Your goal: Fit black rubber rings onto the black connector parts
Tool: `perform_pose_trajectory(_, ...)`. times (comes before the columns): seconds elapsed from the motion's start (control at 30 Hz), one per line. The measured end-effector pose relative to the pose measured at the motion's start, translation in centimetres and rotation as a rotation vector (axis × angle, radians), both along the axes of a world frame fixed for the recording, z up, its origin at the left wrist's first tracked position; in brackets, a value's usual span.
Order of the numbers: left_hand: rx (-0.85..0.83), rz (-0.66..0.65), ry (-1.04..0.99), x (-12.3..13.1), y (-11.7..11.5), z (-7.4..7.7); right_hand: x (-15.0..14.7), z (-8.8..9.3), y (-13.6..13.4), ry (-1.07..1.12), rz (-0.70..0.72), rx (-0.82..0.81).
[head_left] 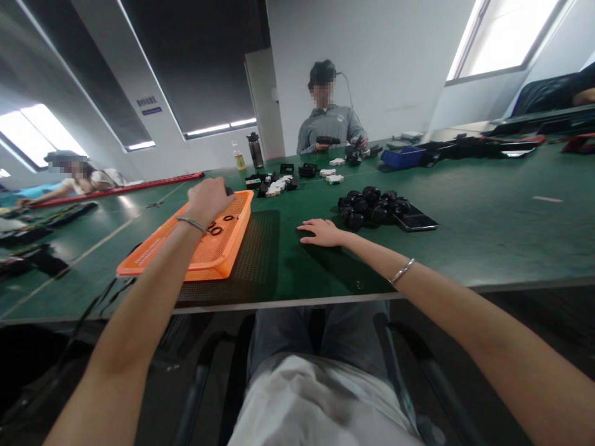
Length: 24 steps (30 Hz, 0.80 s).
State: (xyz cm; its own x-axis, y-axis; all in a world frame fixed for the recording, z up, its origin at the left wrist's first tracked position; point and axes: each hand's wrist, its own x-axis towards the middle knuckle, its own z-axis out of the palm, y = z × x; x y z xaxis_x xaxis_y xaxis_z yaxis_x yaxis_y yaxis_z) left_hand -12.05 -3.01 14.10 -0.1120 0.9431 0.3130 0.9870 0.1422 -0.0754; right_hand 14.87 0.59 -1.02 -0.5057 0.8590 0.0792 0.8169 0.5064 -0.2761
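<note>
Above the far part of an orange plastic basket (227,263), my left hand (210,201) is closed, and a small black part (229,191) shows at its fingers. Most of that part is hidden by the hand. Several black rings (215,231) lie in the basket, below my wrist. My right hand (321,233) lies palm down on the green table (307,272), its fingers spread and nothing in them. Just beyond it sits a heap of round, glossy black parts (367,207), and a smartphone (418,220) lies against the heap's right side.
Black and white parts (279,184) are scattered farther back, near a bottle (238,156) and a dark flask (255,150). Across the table a person (331,127) handles black parts. A blue bin (402,157) stands at the back right; another person (79,176) works at the far left.
</note>
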Motion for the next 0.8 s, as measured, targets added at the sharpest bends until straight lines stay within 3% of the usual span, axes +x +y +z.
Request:
perform_pose_trajectory(0.07, 0.088, -0.162, -0.013, 4.3, -1.4, 0.5, -0.5, 0.6, 0.8, 0.078, -0.037, -0.041)
perform_pose_trajectory(0.13, 0.100, -0.360, -0.066, 8.3, -2.6, -0.4, -0.9, 1.0, 1.6, 0.274, -0.081, -0.122)
perform_pose_trajectory(0.23, 0.092, -0.544, -0.147, 12.4, -2.9, -3.9, -1.0, 1.3, 2.0, 0.764, -0.226, -0.298)
perform_pose_trajectory(0.3, 0.142, -0.589, -0.217, 13.8, -2.0, -6.8, -0.7, 1.2, 1.8, 0.948, -0.221, -0.395)
perform_pose_trajectory(0.4, 0.139, -0.635, -0.317, 14.2, -0.1, -10.4, -0.2, 1.2, 1.0, 1.175, -0.154, -0.668)
perform_pose_trajectory(0.47, 0.138, -0.660, -0.404, 13.9, 1.2, -12.0, -0.1, 1.3, 0.6, 1.213, -0.160, -0.758)
perform_pose_trajectory(0.63, 0.117, -0.831, -0.732, 12.9, 3.5, -14.2, -0.2, 1.7, 0.4, 1.222, -0.215, -0.673)
perform_pose_trajectory(0.8, 0.023, -0.722, -1.068, 11.6, 5.4, -15.6, 0.4, 1.8, 0.7, 1.298, -0.193, -0.610)
